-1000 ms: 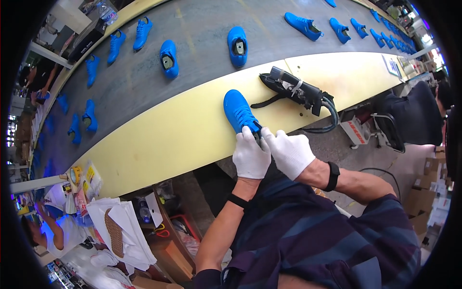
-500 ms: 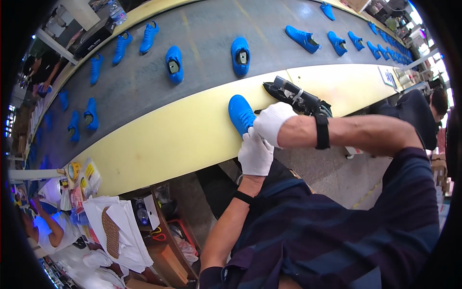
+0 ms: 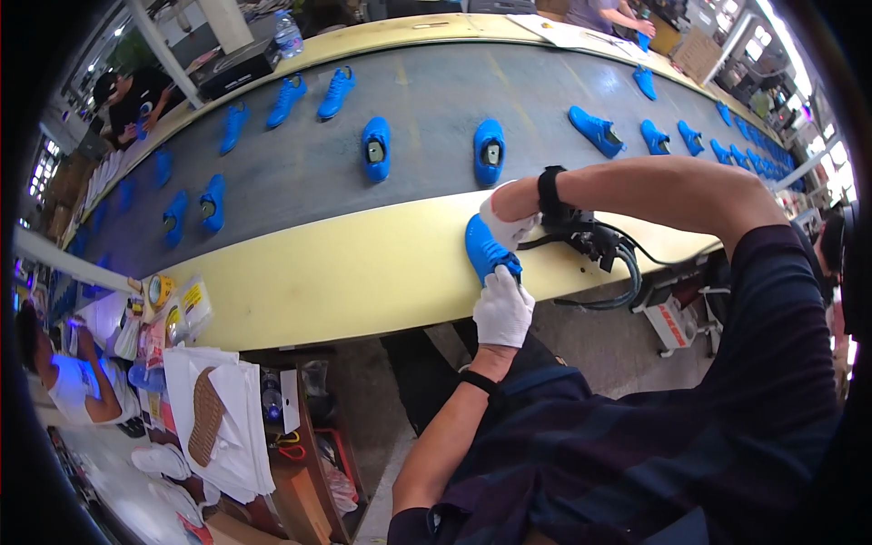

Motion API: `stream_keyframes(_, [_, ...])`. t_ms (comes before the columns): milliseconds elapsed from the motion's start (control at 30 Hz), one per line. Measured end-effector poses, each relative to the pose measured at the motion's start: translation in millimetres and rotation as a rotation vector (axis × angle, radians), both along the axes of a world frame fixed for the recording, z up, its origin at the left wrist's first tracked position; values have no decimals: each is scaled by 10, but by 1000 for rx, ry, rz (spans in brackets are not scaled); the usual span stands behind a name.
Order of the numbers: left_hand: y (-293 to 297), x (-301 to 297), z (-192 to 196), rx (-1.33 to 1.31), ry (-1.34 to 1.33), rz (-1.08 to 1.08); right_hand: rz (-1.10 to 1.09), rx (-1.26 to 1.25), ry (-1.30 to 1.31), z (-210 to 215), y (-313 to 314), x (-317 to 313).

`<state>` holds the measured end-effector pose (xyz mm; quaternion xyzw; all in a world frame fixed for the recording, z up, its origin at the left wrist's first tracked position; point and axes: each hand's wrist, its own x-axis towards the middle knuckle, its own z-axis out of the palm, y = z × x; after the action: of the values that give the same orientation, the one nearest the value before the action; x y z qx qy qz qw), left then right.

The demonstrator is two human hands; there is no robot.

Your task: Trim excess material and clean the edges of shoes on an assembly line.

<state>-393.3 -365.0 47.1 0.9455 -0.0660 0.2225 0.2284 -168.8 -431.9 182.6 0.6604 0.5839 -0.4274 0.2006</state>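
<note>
One blue shoe [image 3: 481, 251] lies on the pale yellow surface [image 3: 363, 272], toe toward the belt-side edge, heel end close to the edge nearest the operator. Change of state: the right hand [image 3: 507, 229] has moved forward from the shoe opening to the side of the upper; the left hand [image 3: 504, 312] remains at the opening. Probable effect: the heel end is steadied while handling shifts to the laced area. Left fingers: closed on the collar. Right fingers: curled downward, tips hidden; whether they grip anything cannot be told.

Materials: the gloves are white, soft and close-fitting. The upper appears flexible, rounded at the toe, with matching blue laces. Right of the shoe, a black strapped device [image 3: 595, 243] rests on the smooth surface, its ribbed-looking hoses [image 3: 633, 272] looping past the near edge. Further shoes [image 3: 489, 153] stand on the dark grey belt [image 3: 300, 173].
</note>
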Motion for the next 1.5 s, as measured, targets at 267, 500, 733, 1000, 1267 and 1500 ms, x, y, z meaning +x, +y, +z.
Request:
stream_keyframes(267, [-146, 44, 90, -108, 101, -24, 164, 538, -535, -326, -1045, -683])
stream_keyframes(500, [-115, 36, 55, -87, 18, -13, -1208, 395, -478, 192, -726, -2031])
stream_keyframes(733, [-53, 174, 35, 18, -48, -68, -1036, 500, -804, -302, -528, -2123])
stream_keyframes(1000, [-15, 252, 226, 7, 87, -177, -912, 276, -688, -5, -322, -1682])
stream_keyframes(1267, [-119, 214, 154, -83, 162, -47, -476, 28, -244, 48, -486, -290])
stream_keyframes(1500, [-119, 189, 96, 18, 93, -31, -91, -192, 108, 304, -144, 376])
